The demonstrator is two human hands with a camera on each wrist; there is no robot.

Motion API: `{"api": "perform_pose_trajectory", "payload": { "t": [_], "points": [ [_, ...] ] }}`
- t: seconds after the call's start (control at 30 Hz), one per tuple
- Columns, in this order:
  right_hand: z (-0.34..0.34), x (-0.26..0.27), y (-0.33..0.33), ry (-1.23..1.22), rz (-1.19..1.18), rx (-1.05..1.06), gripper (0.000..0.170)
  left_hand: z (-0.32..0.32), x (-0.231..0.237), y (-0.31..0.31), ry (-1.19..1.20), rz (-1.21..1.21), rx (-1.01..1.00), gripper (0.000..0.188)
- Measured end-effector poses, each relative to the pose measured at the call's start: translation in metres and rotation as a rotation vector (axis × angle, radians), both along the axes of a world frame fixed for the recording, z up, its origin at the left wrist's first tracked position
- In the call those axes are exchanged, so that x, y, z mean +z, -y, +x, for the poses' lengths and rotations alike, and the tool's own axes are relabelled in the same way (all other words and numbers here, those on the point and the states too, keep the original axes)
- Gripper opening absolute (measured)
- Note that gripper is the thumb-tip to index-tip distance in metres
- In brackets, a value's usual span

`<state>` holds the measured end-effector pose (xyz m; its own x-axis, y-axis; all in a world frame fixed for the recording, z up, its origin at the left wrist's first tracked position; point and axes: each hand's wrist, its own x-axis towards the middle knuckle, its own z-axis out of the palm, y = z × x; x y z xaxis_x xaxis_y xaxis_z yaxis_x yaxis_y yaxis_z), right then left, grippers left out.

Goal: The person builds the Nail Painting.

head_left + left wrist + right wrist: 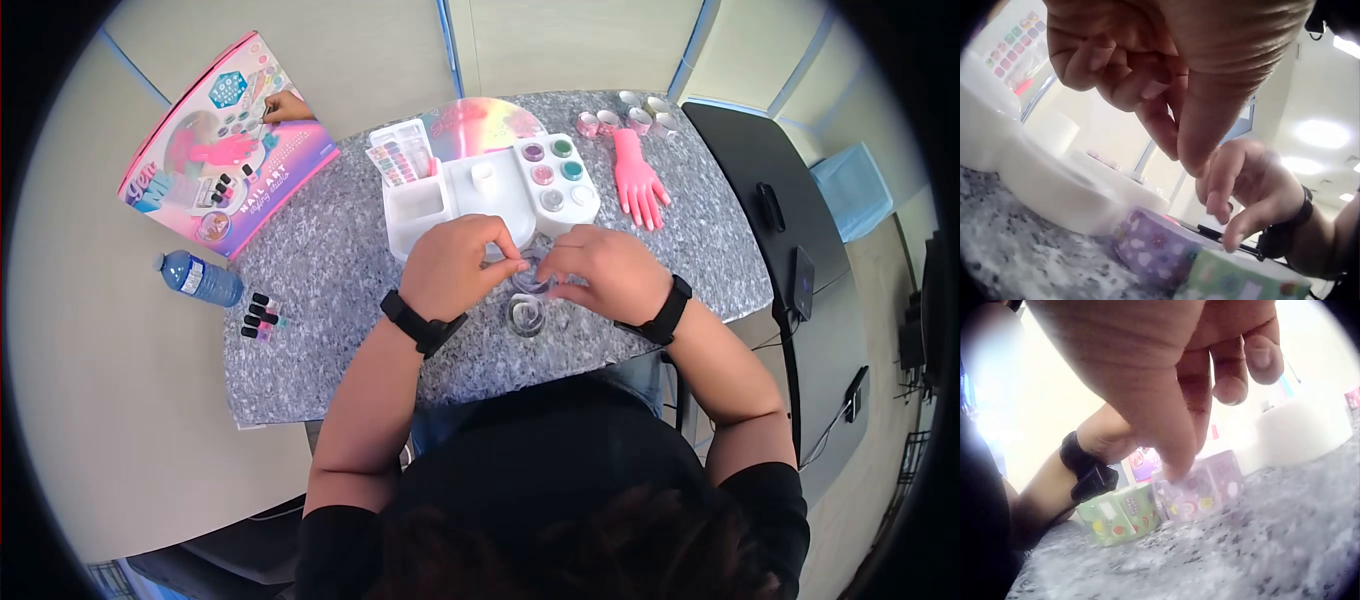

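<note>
My left hand (458, 262) brings thumb and index fingertips together over the purple sticker roll (1157, 247); I cannot tell whether something thin is between them. Facing it, my right hand (605, 268) is bent over the same roll, its thumb and index finger (1221, 187) apart. In the right wrist view, the right thumb (1175, 440) overlaps the top of the purple roll. Beside that roll, nearer the body, a green sticker roll (1121, 515) stands on the granite-patterned table (330, 340). Both rolls show small colourful prints on their outer sides.
Behind the hands stands a white tray (415, 232) with glitter pots (562, 148) at its right. A pink model hand (638, 185) lies farther right, near several more rolls (608, 122). On the left are polish bottles (262, 318), a water bottle (203, 279) and a nail art box (228, 150).
</note>
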<state>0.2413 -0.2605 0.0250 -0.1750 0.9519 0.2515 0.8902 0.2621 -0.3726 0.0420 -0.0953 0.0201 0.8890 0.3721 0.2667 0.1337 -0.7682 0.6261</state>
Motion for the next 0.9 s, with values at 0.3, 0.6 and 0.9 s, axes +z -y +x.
{"api": "perform_pose_trajectory", "payload": {
  "t": [0.3,0.6,0.9],
  "points": [
    [-0.007,-0.018,-0.006,0.065,0.043,-0.017,0.012,0.001,-0.018,-0.002,-0.038,-0.039,-0.216,0.015],
    [-0.015,0.017,0.006,0.028,0.136,-0.006,0.011,-0.008,-0.003,-0.009,-0.014,0.003,-0.158,0.015],
    [-0.026,0.017,0.021,0.122,0.154,0.283,0.022,-0.048,0.027,0.023,0.044,0.44,-0.294,0.011]
  ]
}}
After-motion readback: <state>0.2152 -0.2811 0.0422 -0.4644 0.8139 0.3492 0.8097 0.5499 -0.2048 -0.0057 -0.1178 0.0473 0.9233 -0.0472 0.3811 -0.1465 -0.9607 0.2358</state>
